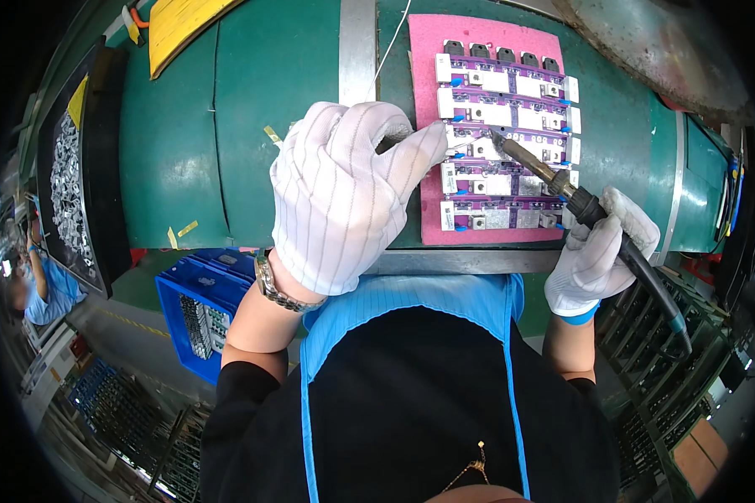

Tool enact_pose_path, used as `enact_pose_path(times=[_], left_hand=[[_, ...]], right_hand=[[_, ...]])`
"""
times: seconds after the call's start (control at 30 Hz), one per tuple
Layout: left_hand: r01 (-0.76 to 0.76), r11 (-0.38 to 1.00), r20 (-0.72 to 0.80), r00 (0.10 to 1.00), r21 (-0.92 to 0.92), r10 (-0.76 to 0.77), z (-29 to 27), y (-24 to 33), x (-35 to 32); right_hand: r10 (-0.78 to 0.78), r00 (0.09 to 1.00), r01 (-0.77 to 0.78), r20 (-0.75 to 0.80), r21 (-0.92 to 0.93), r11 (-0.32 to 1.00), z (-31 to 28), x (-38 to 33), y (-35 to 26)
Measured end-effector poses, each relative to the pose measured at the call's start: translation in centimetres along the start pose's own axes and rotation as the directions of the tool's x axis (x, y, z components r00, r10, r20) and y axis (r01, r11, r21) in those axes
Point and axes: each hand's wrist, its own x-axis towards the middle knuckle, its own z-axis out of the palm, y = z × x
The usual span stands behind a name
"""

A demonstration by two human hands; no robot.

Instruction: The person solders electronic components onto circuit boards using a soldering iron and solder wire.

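My left hand [340, 193], in a white striped glove, pinches a thin solder wire [470, 143] between thumb and forefinger. Its end reaches toward the tip of a soldering iron [531, 159]. My right hand [600, 256], also gloved, is wrapped around the iron's black handle. The iron's tip is at the middle one of several purple circuit boards [499, 107], which lie in rows with white blocks and small blue parts. Whether tip and wire touch is too small to tell. Under the boards is a pink foam sheet [432, 38]. Black components [505, 55] line the top board's far edge.
A green bench mat [172, 142] spans the table, with a metal strip [357, 50] across it. At the left is a black tray of small metal parts [71, 184]. A blue crate [172, 310] stands below the table's left edge. Another person [54, 289] sits far left.
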Motion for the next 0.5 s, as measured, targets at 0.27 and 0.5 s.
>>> enact_pose_path(times=[0.27,0.5], left_hand=[[0.107,0.988,-0.055,0.992,-0.112,-0.113,-1.0,0.5,0.1],[0.075,0.994,-0.007,0.997,-0.085,-0.076,-0.8,0.5,0.4]], right_hand=[[-0.072,0.997,0.072,-0.020,-0.002,0.997,0.6,0.1,-0.7],[0.029,0.975,-0.019,-0.220,0.045,0.999,0.5,0.0,-0.7]])
